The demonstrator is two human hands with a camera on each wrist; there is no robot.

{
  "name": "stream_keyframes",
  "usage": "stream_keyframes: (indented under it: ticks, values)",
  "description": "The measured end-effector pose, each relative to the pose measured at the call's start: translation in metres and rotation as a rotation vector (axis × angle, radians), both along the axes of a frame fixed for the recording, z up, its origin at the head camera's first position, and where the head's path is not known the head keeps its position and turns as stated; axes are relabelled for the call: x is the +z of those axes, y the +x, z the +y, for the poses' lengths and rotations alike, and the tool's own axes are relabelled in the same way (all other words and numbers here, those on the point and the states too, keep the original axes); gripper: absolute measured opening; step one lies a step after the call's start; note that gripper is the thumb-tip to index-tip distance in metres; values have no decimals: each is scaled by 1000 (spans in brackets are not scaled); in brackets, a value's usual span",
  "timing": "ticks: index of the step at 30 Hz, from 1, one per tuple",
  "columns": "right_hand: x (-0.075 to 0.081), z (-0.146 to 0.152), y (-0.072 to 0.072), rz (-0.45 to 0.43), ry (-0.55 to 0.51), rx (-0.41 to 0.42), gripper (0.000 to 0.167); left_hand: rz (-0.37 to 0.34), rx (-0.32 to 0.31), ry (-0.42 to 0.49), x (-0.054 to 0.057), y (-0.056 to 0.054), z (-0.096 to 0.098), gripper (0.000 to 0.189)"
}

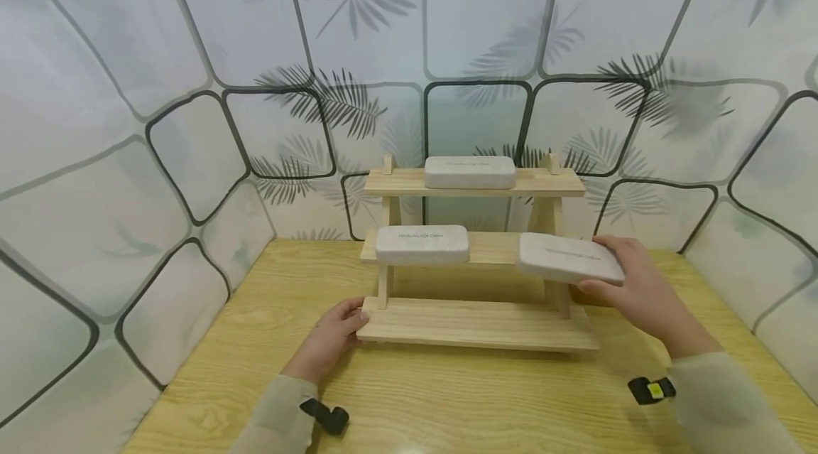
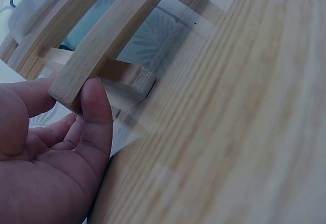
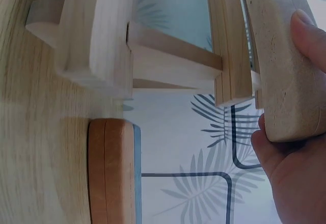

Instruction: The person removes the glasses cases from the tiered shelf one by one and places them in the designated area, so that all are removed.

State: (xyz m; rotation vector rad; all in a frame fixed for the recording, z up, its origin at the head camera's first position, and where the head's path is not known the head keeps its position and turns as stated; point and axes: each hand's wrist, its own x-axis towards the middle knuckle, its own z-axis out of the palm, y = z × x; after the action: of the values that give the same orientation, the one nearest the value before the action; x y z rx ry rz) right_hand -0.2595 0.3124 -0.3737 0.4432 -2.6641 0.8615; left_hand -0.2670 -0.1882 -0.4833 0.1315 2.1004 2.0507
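A three-tier wooden display shelf point(image 1: 476, 322) stands on the table. My left hand point(image 1: 334, 337) pinches the left end of its bottom board; in the left wrist view the thumb and fingers close round the board's end point(image 2: 76, 76). My right hand point(image 1: 639, 290) grips the right end of a white eyeglass case point(image 1: 569, 257), tilted and overlapping the right end of the middle tier in the head view. Beside the shelf's uprights, the right wrist view shows this case point(image 3: 285, 66) between thumb and fingers. A second white case point(image 1: 422, 244) lies on the middle tier's left, a third point(image 1: 469, 173) on the top tier.
An orange-brown case point(image 3: 109, 173) rests on the table beside the shelf's right end, mostly hidden behind my right hand in the head view. Patterned fabric walls point(image 1: 192, 99) enclose the table point(image 1: 409, 404) at the back and both sides.
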Motion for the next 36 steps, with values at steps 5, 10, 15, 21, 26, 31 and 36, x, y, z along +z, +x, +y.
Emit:
stream_keyframes:
  ticks: [5, 10, 15, 21, 26, 31, 36]
  values:
    - [-3, 8, 3, -1, -2, 2, 81, -5, 14, -11, 0, 0, 0, 53]
    - [-7, 15, 6, 0, 7, -5, 82, -8, 17, -15, 1, 0, 0, 53]
    - [-10, 21, 10, -4, 23, -22, 83, -3, 6, -21, 0, 0, -1, 53]
    - [-13, 31, 14, 11, 19, -33, 84, -2, 1, -11, -1, -1, -1, 55]
    - [-17, 40, 17, 22, 27, -36, 83, -5, 4, -6, 0, -2, -1, 54]
    - [-21, 49, 21, 15, 24, -34, 83, 2, 8, -12, 0, 0, -1, 55]
    - [-25, 58, 28, 14, 20, -41, 83, -1, 14, -14, 1, 0, 0, 55]
